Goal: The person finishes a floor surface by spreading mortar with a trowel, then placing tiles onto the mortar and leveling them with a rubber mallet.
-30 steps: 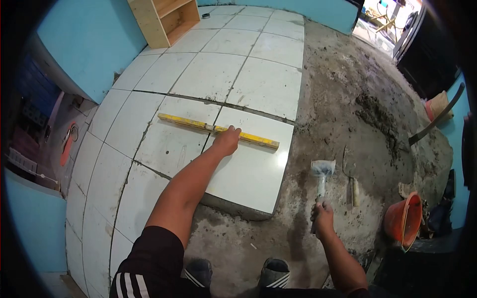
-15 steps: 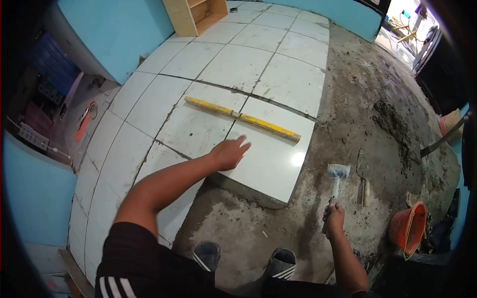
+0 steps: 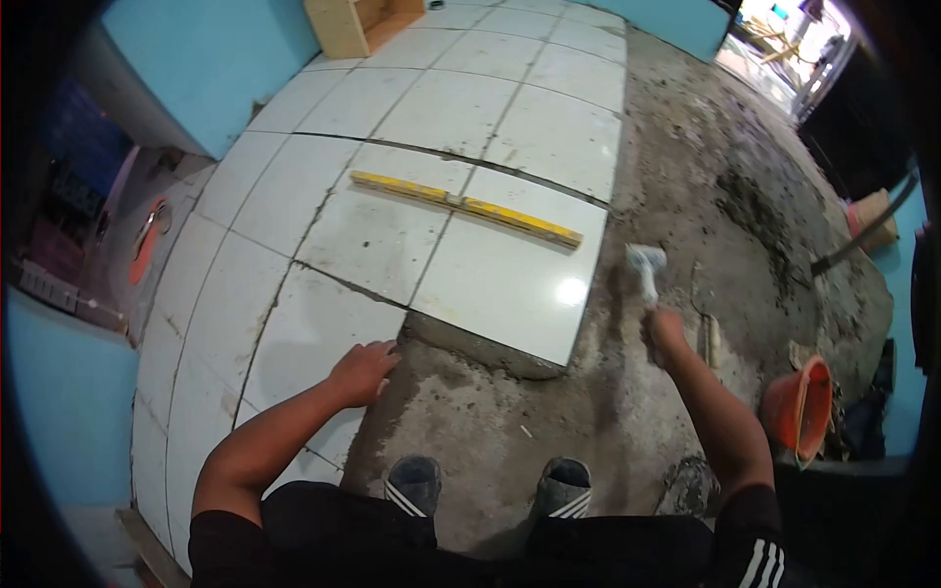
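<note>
Right hand (image 3: 667, 335) grips tool (image 3: 646, 261); left hand (image 3: 364, 373) released.
On my feed, the tool's pale head points away from the person, over rough ground (image 3: 470, 421) right of the tiles (image 3: 505, 269). Left fingers loosely bent near a tile edge; contact, I can't tell. Yellow level (image 3: 510, 220) lies across two tiles.

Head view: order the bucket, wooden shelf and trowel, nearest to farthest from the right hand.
From the right hand:
1. Trowel: just to its right, on the rough floor.
2. Bucket: farther right, closer to the person's side.
3. Wooden shelf: far ahead, left, on the tiles.
</note>
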The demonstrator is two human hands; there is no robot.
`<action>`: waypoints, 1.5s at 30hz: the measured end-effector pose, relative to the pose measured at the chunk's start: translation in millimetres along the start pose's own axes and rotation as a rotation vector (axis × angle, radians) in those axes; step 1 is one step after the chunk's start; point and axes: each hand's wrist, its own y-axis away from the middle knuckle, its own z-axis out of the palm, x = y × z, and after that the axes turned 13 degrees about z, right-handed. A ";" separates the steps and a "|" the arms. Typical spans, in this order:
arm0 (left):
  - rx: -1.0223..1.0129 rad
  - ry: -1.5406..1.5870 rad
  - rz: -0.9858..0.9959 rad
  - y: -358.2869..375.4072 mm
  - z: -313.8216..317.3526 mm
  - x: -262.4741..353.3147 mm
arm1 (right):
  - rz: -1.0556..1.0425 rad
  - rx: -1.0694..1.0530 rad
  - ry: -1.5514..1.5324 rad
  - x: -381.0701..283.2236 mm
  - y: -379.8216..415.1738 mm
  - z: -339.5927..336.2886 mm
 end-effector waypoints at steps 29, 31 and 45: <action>-0.067 -0.112 -0.135 -118.3 3.0 -15.2 | 0.075 -0.023 -0.328 -66.5 -94.9 96.9; -0.083 -0.119 -0.142 -118.8 1.6 -13.7 | 0.062 -0.030 -0.288 -64.0 -97.7 101.0; -0.044 -0.093 -0.147 -121.7 10.6 -14.6 | 0.030 0.001 -0.222 -77.0 -84.7 89.3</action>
